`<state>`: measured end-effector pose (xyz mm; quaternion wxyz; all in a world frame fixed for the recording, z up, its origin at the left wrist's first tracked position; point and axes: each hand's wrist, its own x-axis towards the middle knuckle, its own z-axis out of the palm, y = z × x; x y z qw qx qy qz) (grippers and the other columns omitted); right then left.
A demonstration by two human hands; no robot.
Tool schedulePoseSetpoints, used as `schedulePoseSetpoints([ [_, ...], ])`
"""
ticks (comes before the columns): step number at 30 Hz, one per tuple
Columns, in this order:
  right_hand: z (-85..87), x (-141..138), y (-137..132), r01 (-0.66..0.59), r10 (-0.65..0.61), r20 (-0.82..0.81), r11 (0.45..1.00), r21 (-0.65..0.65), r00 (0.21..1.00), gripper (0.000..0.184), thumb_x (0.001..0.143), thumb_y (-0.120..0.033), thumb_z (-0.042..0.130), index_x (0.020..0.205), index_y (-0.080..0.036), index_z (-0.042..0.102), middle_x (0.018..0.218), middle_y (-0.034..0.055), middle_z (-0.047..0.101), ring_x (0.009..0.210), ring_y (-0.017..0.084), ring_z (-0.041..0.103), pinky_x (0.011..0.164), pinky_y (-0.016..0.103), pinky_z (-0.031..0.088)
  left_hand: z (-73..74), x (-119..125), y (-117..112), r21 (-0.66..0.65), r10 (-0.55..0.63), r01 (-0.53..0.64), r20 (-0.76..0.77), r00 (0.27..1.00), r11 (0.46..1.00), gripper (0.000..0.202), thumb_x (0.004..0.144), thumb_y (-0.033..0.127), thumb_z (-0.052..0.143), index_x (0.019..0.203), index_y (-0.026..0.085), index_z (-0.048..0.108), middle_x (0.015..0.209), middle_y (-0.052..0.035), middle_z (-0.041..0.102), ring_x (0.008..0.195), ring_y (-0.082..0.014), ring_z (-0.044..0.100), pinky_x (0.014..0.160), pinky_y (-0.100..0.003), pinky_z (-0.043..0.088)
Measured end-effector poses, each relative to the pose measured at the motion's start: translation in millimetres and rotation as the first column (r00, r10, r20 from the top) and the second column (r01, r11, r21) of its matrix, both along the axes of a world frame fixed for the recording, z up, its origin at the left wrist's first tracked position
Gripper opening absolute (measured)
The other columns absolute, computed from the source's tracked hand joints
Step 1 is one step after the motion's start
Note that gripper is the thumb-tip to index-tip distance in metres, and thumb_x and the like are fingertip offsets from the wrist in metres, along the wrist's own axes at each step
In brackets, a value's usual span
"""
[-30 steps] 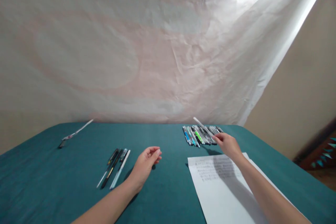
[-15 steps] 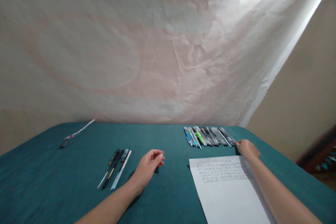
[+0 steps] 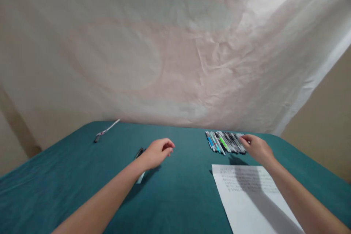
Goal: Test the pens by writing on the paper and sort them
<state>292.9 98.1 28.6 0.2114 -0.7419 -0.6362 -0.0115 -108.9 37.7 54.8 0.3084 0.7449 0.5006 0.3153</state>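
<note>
My left hand hovers over the teal cloth with its fingers loosely curled, thumb apart from them, and nothing held. Its wrist and forearm cover most of a small group of pens; a dark end and a pale end stick out. At the right, my right hand is raised over the right end of a row of pens. Its fingers are bent, with a gap to the thumb, and I see nothing in them. The row lies side by side, mostly dark and clear, with blue and bright green ones towards the left.
A sheet of handwritten paper lies in front of the pen row, partly under my right forearm and its shadow. A thin white strap-like item with a dark end rests at the back left. A pale sheet hangs behind the table.
My right hand has lifted off the right end of the pen row and moved left above it. My left hand has moved forward, its forearm now hiding most of the small pen group. The view has shifted.
</note>
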Motion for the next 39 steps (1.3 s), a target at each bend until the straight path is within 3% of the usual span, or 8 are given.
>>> schedulePoseSetpoints([
  [2,3.9,-47,-12,-0.190,0.190,-0.011,0.982,0.018,0.982,0.031,0.079,-0.042,0.045,0.093,-0.022,0.065,0.085,0.0057,0.068,0.073,0.020,0.060,0.059,0.025,0.038,8.7,-22,3,0.110,0.084,-0.054,-0.291,0.953,0.992,0.023,0.076,0.014,0.043,0.088,0.019,0.062,0.079,-0.0034,0.065,0.069,-0.0145,0.060,0.064,-0.021,0.040],
  [3,4.5,-71,-20,-0.259,0.260,-0.025,0.966,0.013,0.965,0.030,0.080,-0.041,0.045,0.093,-0.022,0.064,0.083,0.0048,0.067,0.071,0.019,0.060,0.058,0.025,0.038,11.2,-33,4,0.132,0.123,-0.081,-0.346,0.930,0.988,0.023,0.075,0.013,0.044,0.087,0.019,0.063,0.081,-0.0044,0.066,0.073,-0.0160,0.060,0.066,-0.022,0.040],
  [8,1.8,-173,-71,-0.611,0.611,-0.021,0.790,-0.054,0.791,0.022,0.082,-0.030,0.046,0.092,-0.023,0.064,0.084,0.0029,0.065,0.072,0.017,0.060,0.062,0.024,0.039,8.8,-62,4,0.123,0.224,-0.188,-0.497,0.838,0.974,0.021,0.069,0.008,0.048,0.078,0.016,0.065,0.078,-0.0100,0.067,0.077,-0.0218,0.060,0.066,-0.026,0.038],
  [13,-1.4,-225,-105,-0.745,0.747,-0.018,0.660,-0.101,0.664,0.019,0.083,-0.025,0.046,0.090,-0.024,0.064,0.084,0.0031,0.065,0.077,0.017,0.060,0.065,0.023,0.038,5.1,-60,1,0.086,0.229,-0.221,-0.592,0.773,0.971,0.020,0.065,0.005,0.050,0.072,0.016,0.066,0.079,-0.0112,0.068,0.076,-0.0221,0.062,0.065,-0.026,0.038],
  [20,-22.1,-237,-110,-0.779,0.775,-0.078,0.626,-0.044,0.627,0.020,0.084,-0.019,0.042,0.088,-0.022,0.061,0.082,0.0016,0.060,0.072,0.013,0.058,0.062,0.021,0.037,8.0,-44,-8,0.071,0.250,-0.271,-0.651,0.717,0.960,0.006,0.062,0.012,0.060,0.066,0.014,0.064,0.077,-0.0146,0.068,0.077,-0.0268,0.063,0.066,-0.029,0.041],
  [24,-32.5,-235,-107,-0.790,0.784,-0.136,0.613,0.007,0.606,0.019,0.084,-0.018,0.042,0.088,-0.021,0.060,0.085,0.0016,0.058,0.071,0.011,0.055,0.062,0.020,0.038,2.5,-37,-11,0.071,0.262,-0.286,-0.651,0.712,0.955,0.010,0.057,0.010,0.065,0.065,0.016,0.062,0.080,-0.0125,0.068,0.081,-0.0261,0.062,0.070,-0.029,0.041],
  [32,-37.1,-234,-104,-0.793,0.784,-0.194,0.607,0.041,0.590,0.016,0.083,-0.018,0.044,0.086,-0.021,0.060,0.083,0.0010,0.057,0.068,0.011,0.053,0.061,0.019,0.037,-4.8,-21,-18,0.088,0.244,-0.250,-0.664,0.707,0.964,0.026,0.063,0.002,0.052,0.084,0.013,0.061,0.085,-0.0181,0.066,0.084,-0.0301,0.062,0.071,-0.034,0.042],
  [39,-39.7,-234,-103,-0.789,0.780,-0.213,0.612,0.059,0.589,0.015,0.082,-0.017,0.045,0.086,-0.020,0.060,0.080,0.0009,0.057,0.068,0.011,0.053,0.060,0.019,0.037,-15.2,-5,-21,0.101,0.247,-0.239,-0.638,0.730,0.966,0.025,0.064,0.002,0.051,0.084,0.013,0.061,0.083,-0.0182,0.066,0.084,-0.0316,0.062,0.074,-0.038,0.042],
])
